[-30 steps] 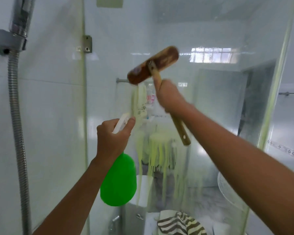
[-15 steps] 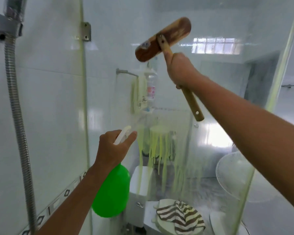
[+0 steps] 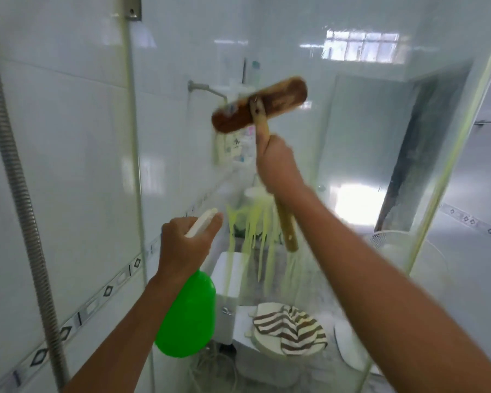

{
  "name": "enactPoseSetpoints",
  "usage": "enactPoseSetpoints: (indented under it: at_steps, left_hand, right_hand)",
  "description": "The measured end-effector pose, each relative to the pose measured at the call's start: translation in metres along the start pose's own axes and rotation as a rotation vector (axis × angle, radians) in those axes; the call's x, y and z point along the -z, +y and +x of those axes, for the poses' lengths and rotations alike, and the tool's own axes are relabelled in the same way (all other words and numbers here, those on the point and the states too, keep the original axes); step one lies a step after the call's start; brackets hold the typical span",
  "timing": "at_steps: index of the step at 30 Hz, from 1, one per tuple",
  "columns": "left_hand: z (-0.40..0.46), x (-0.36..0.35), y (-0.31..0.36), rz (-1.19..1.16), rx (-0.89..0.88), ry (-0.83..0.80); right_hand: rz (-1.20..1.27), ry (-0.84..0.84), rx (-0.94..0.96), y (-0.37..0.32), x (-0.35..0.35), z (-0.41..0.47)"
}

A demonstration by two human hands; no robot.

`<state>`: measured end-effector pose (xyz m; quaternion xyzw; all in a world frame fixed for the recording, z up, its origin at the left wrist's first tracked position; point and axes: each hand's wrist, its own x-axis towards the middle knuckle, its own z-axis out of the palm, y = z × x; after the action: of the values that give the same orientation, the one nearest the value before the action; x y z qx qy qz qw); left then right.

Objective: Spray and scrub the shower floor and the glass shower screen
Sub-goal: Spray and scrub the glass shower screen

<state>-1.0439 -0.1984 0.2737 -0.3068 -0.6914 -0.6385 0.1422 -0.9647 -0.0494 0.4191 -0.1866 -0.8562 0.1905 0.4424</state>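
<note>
While the right hand (image 3: 278, 165) grips the wooden scrub brush (image 3: 260, 104) against the glass shower screen (image 3: 366, 154), the left hand (image 3: 183, 245) holds the green spray bottle (image 3: 186, 313). Scrubbing seems underway; next, probably, comes working down through the yellow-green drips (image 3: 250, 228).

The glass shower screen (image 3: 352, 171) stands straight ahead of me and blocks any reach through to the toilet (image 3: 267, 358) and striped towel (image 3: 292, 327) behind it. My right hand (image 3: 278, 165) and its wooden brush (image 3: 260, 104) fill the middle of the pane; bare glass lies open to the right, up to the screen's edge (image 3: 448, 171). My left hand (image 3: 184, 245) with the green spray bottle (image 3: 187, 316) sits low beside the hinge post (image 3: 133, 137). On the far left the metal shower hose (image 3: 20, 194) hangs down the tiled wall (image 3: 68, 165), with room between hose and post.
</note>
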Motion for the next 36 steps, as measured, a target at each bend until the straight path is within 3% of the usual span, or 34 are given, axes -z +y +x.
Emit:
enactPoseSetpoints:
  at_steps: [4,8,11,16,19,22,27,30,36]
  left_hand:
    - [-0.012,0.015,-0.013,0.029,-0.045,0.051]
    - [-0.019,0.02,-0.027,0.089,-0.056,0.002]
    - [-0.023,0.017,-0.024,0.101,-0.051,-0.025]
    - [-0.024,0.006,-0.016,0.043,-0.019,-0.031]
    - [-0.025,-0.004,-0.013,0.013,-0.005,-0.054]
    - [-0.027,-0.011,-0.015,0.001,-0.008,-0.056]
    - [-0.024,-0.009,-0.02,-0.001,0.012,-0.064]
    - [-0.024,-0.012,-0.023,0.016,0.005,-0.081]
    - [-0.022,-0.02,-0.015,-0.005,0.014,-0.096]
  right_hand:
    - [0.002,-0.203,-0.122,0.071,-0.101,-0.127]
    - [0.108,-0.229,-0.397,0.112,-0.136,-0.201]
    - [0.106,-0.202,-0.37,0.106,-0.128,-0.187]
    - [0.178,0.07,-0.169,0.053,-0.07,-0.079]
    - [0.218,0.127,-0.142,0.039,-0.045,-0.04]
    - [0.186,0.075,-0.151,0.068,-0.064,-0.074]
    - [0.115,-0.177,-0.284,0.146,-0.11,-0.209]
    - [0.073,-0.189,-0.313,0.157,-0.109,-0.223]
    - [0.199,0.131,-0.203,0.092,-0.032,-0.096]
